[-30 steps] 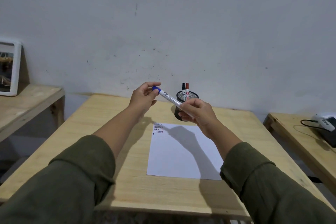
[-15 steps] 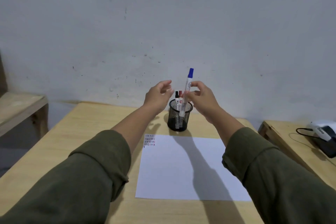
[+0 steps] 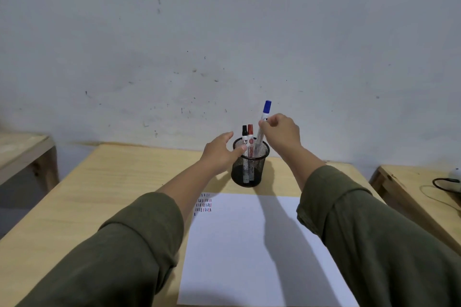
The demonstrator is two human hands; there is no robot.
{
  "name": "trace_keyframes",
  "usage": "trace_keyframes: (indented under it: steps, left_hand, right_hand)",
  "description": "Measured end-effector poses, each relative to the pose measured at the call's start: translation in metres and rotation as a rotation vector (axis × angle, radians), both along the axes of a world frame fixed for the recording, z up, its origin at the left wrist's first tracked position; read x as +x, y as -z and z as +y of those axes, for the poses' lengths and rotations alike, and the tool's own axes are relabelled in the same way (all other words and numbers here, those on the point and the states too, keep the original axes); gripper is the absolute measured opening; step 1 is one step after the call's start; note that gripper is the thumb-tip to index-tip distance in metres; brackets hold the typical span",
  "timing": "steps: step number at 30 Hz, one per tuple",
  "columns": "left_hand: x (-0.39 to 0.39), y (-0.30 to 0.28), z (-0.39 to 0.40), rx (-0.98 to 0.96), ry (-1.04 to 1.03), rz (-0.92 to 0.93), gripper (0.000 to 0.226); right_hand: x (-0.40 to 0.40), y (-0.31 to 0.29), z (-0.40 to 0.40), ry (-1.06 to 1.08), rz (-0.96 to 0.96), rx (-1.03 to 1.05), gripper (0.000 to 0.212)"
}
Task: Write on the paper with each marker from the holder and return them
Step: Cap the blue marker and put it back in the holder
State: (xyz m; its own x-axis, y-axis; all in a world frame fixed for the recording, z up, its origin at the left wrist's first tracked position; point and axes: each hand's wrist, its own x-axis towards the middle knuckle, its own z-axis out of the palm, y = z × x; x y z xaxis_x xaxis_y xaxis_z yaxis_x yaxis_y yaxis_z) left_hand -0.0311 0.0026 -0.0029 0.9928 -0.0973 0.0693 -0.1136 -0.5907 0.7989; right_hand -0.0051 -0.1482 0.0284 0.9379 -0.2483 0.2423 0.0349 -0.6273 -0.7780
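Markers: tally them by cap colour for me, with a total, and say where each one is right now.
Blue: 1, the blue marker pinched in the right hand, lower end inside the holder.
Black: 1, the black marker standing in the holder.
Red: 1, the red marker standing beside it.
Total: 3.

Arms on my feed: 2 sleeves, bare hands.
Both sleeves (image 3: 129,252) olive-green, loose fabric w/ creases, cuffs pushed up to mid-forearm; left hand (image 3: 219,152) & right hand (image 3: 282,133) bare, no rings/watch visible.
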Motion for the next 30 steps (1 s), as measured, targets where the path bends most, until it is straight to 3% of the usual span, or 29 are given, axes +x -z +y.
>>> trace_keyframes:
  steps: [6,15,26,30]
  left_hand:
    - [0.004,0.006,0.000,0.071,-0.004,0.011,0.065]
    - [0.006,0.011,-0.001,0.066,0.000,0.024,0.063]
    - [0.010,0.015,-0.003,0.023,-0.005,0.056,0.060]
    - [0.012,0.018,-0.003,0.017,0.004,0.057,0.059]
  right_hand:
    - [0.007,0.018,-0.002,0.033,0.107,-0.006,0.017]
    - [0.012,0.028,0.000,0.059,0.208,0.051,0.030]
    - [0.018,0.037,0.001,0.054,0.172,0.004,0.026]
    - [0.016,0.037,0.002,0.015,0.211,0.041,0.048]
